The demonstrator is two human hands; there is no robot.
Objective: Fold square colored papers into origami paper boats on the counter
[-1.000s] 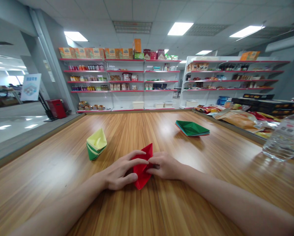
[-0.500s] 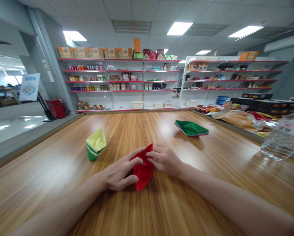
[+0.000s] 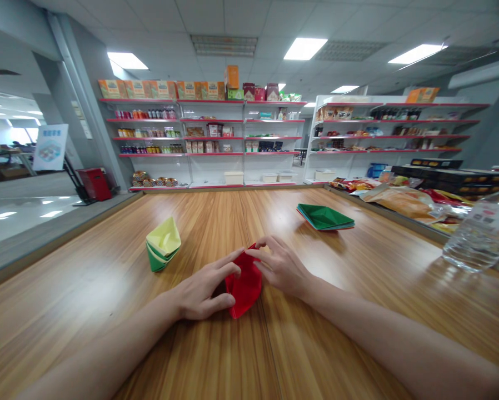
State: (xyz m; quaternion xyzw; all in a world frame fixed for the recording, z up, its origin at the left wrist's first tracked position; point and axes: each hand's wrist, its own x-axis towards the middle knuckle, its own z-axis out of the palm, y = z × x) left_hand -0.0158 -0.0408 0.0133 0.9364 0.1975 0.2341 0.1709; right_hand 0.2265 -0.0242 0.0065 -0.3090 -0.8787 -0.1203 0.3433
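Note:
A red folded paper (image 3: 246,286) lies on the wooden table between my two hands. Along its left side, my left hand (image 3: 208,286) grips it, the thumb at the lower left edge and the fingers bent over the upper part. My right hand (image 3: 280,264) has its curled fingertips on the paper's upper right edge and far corner. To the left stands a nested stack of folded papers (image 3: 164,244), yellow inside and green outside. Farther off at the right rests a stack of green folded papers (image 3: 327,218) with other colours showing at its edge.
A clear plastic bottle (image 3: 478,233) stands at the right edge of the wooden table (image 3: 216,355). Snack packets (image 3: 408,203) and dark flat boxes (image 3: 449,178) lie beyond that edge. Stocked shelves (image 3: 211,136) line the back.
My right hand's fingers have shifted slightly up and left to the paper's far corner. The red paper looks more rounded and opened out. My left hand has stayed nearly in place.

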